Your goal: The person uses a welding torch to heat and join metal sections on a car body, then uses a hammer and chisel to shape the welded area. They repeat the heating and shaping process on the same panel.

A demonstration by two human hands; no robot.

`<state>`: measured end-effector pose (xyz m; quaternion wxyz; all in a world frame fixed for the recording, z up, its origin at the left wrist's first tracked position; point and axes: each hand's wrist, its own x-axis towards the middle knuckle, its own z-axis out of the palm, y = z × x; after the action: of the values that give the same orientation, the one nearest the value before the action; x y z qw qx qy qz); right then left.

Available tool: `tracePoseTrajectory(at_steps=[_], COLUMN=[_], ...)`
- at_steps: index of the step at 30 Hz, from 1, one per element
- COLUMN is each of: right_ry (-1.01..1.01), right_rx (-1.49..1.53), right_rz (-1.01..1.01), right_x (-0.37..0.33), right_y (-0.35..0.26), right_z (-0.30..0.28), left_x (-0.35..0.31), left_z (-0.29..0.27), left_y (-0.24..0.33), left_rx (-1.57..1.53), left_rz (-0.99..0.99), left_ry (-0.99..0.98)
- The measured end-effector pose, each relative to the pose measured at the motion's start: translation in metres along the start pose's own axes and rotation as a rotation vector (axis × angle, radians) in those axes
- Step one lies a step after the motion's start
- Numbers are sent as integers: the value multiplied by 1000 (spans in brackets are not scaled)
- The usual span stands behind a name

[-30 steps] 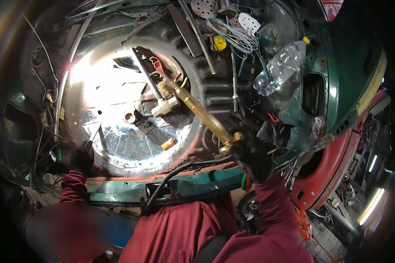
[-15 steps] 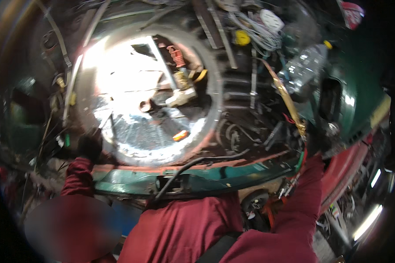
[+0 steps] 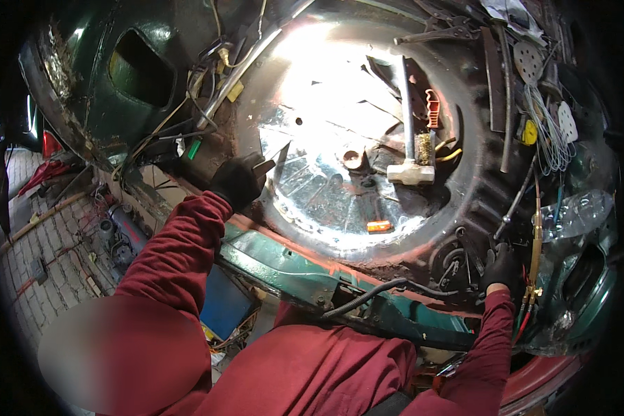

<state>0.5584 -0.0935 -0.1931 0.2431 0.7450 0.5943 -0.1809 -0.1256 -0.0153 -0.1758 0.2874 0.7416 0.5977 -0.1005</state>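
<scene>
The person's gloved left hand [image 3: 237, 183] sits at the lower-left rim of the round well [image 3: 470, 156], its fingers curled around a flat, pointed strip [image 3: 264, 167] that juts over the well's edge. The gloved right hand [image 3: 500, 267] is outside the well, off its lower-right rim, near the low end of a thin metal rod [image 3: 516, 201]. Whether its fingers grip that rod or merely rest beside it cannot be told, since the glove is dark and its fingers merge with the parts beneath.

Farther out from the well on the same side lies a brass torch [image 3: 536, 253], just beside the right hand, with a red hose [image 3: 523, 326] running down from it. A clear plastic bottle [image 3: 582, 213] lies near the torch, out to the right of the well. No flame shows, yet if the torch is hot, its closeness to the bottle could soften the plastic, and a careless sweep of the wrist could knock the torch or snag the hose.

Within the well, toward its right wall, lie a hammer [image 3: 410, 174] and a brush with an orange handle [image 3: 432, 107]. Glare washes out the well's upper left, so a slip of the pointed strip there could go unnoticed. A black cable [image 3: 367, 295] crosses the well's near side, where a dragging sleeve could catch it.
</scene>
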Motion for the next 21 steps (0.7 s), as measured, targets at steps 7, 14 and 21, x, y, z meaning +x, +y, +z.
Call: tracePoseTrajectory(at_steps=[7, 14, 21], right_ry=[32, 197, 330], right_rx=[-92, 17, 348], right_rz=[-9, -262, -503], right_x=[13, -9, -53], right_y=[24, 65, -41], right_z=[35, 39, -97], left_x=[4, 8, 10], left_z=[24, 18, -3], left_y=[-14, -14, 4], left_rx=[-117, -71, 143], left_rz=[-60, -113, -42], left_ry=[72, -41, -86])
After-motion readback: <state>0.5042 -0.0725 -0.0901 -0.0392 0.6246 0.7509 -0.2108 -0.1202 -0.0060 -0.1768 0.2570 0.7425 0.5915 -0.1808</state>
